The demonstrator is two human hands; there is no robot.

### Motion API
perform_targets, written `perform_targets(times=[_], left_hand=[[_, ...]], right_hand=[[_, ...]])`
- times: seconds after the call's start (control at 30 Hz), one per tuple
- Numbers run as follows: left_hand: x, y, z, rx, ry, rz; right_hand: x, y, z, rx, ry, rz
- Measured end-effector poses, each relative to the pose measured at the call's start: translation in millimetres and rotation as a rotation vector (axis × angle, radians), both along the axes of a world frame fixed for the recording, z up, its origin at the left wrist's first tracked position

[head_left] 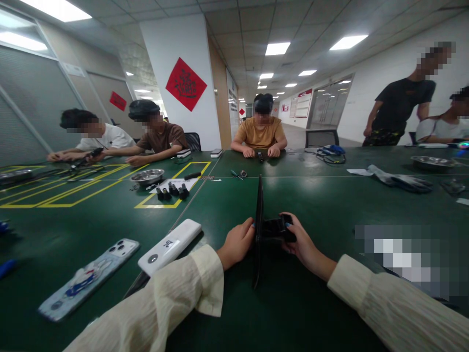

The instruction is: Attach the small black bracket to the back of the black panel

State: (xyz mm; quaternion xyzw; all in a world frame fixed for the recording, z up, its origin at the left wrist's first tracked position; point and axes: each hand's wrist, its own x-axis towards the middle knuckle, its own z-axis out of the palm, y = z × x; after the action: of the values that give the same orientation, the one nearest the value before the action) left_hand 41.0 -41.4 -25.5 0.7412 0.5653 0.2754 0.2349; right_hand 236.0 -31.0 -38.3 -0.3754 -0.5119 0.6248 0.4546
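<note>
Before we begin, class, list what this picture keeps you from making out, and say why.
- Broad faces of the panel: head view, turned edge-on.
- Most fingers of the left hand: head view, behind the hand itself and the panel.
- Black part's underside: head view, dark and partly behind the right hand.
- Blue thing: head view, cut by the left edge.
- Whatever the pixelated patch covers: head view.

From my seat, a white pillar (179, 44) bears a red diamond-shaped paper decoration (186, 84); right of the pillar, square ceiling lights (277, 49) glow above a corridor with glass doors (327, 110).
</note>
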Motion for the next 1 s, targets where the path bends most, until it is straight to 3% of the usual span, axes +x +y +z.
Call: perform_targets(times=[0.43, 1.0], left_hand=[[1.8, -1.4, 6.6, -0.017, -0.132, 0.014], [1.1, -1.9, 5.0, -0.027, -0.118, 0.018]], right_hand=[[1.2, -3.1, 4.6, 0.0, -0.002, 0.0], [1.9, 0.1, -1.4, -0.002, 0.008, 0.004]])
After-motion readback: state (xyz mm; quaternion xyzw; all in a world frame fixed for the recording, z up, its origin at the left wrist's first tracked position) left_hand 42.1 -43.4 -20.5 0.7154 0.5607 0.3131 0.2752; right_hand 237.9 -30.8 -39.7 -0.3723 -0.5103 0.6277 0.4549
